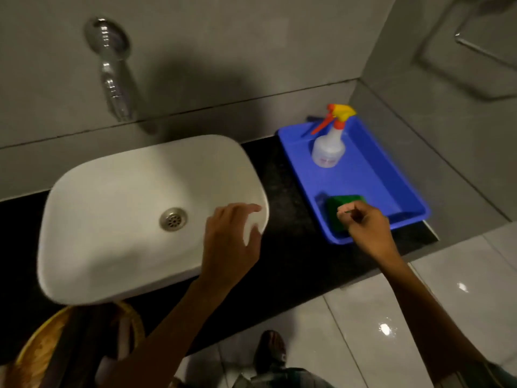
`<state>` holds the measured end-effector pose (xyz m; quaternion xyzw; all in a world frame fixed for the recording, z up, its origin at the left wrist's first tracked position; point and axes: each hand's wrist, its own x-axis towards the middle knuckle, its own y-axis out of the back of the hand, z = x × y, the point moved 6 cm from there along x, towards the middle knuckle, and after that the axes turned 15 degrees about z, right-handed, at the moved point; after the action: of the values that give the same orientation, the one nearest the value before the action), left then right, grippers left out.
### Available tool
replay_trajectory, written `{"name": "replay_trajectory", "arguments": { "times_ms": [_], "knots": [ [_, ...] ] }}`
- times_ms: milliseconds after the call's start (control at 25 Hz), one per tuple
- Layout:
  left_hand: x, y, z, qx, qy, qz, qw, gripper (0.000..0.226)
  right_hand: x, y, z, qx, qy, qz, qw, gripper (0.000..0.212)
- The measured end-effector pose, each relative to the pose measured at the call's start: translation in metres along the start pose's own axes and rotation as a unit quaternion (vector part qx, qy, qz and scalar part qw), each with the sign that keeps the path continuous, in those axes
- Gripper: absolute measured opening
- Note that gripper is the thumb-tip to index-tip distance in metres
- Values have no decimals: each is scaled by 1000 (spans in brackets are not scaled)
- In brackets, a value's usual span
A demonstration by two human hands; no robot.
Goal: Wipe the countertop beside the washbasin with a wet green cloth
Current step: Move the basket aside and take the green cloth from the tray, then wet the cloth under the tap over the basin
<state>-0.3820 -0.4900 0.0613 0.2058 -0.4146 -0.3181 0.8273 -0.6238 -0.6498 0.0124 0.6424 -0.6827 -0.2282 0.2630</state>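
Toward the lower right of the frame, the right hand (363,225) reaches over the near edge of a shallow blue plastic tray (375,175), its fingertips (342,211) pinched at the edge of a folded dark green cloth (340,210) that lies in the tray's near left corner; whether the cloth is actually gripped cannot be told. At the tray's far end stands a translucent white spray bottle with a yellow and red trigger head (328,148). The tray rests on the black speckled stone countertop (282,191), just right of a white rounded-rectangular ceramic washbasin (117,208) filling the left centre. The left hand (229,245) hovers over the basin's right rim, fingers spread and holding nothing. A chrome wall-mounted spout (112,68) juts out at the upper left.
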Motion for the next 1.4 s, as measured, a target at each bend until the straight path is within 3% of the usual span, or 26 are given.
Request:
{"name": "replay_trajectory", "arguments": {
  "times_ms": [80, 200, 320, 400, 520, 680, 800, 880, 960, 1000, 1040, 1080, 1120, 1160, 1240, 1400],
  "knots": [
    [7, -55, 42, -36, -62, -51, 996, 29, 46, 13, 29, -109, 3, 8, 994, 19],
    [-1, -142, 82, -34, -165, -170, 971, 34, 90, -1, 60, -232, -17, -55, 971, 51],
    [-19, -216, 89, 30, -155, -345, 925, 48, 111, -17, 90, -308, -53, -104, 944, 68],
    [-25, -243, 86, 68, -161, -389, 905, 52, 115, -24, 105, -314, -74, -111, 940, 71],
    [-25, -265, 79, 109, -178, -416, 885, 57, 123, -23, 120, -245, -172, -94, 949, 72],
    [-21, -270, 74, 107, -150, -408, 894, 58, 119, -30, 105, -70, -221, -97, 968, 42],
    [-11, -253, 72, 16, -68, -377, 923, 58, 100, -24, 77, 86, -246, -55, 964, 24],
    [9, -222, 73, -103, 7, -274, 956, 48, 84, -14, 57, 237, -308, -47, 920, 28],
    [28, -180, 66, -210, 120, -128, 962, 38, 65, -9, 30, 364, -331, -106, 864, 34],
    [32, -159, 56, -256, 205, -84, 941, 42, 54, -8, 12, 398, -318, -139, 849, 37],
    [33, -140, 44, -311, 303, -86, 897, 51, 42, -10, -9, 416, -299, -171, 842, 40],
    [31, -124, 34, -381, 392, -115, 830, 55, 29, -16, -29, 424, -284, -201, 836, 44],
    [26, -108, 25, -439, 446, -150, 765, 49, 15, -25, -50, 430, -269, -234, 830, 47],
    [21, -84, 12, -467, 460, -164, 737, 36, 0, -36, -71, 423, -251, -260, 831, 47],
    [9, -23, -26, -435, 436, -121, 779, 17, -38, -67, -114, 370, -195, -290, 861, 42],
    [-30, 101, -110, -330, 421, -8, 845, 19, -134, -140, -195, 243, -82, -340, 905, 30]
  ]
}}
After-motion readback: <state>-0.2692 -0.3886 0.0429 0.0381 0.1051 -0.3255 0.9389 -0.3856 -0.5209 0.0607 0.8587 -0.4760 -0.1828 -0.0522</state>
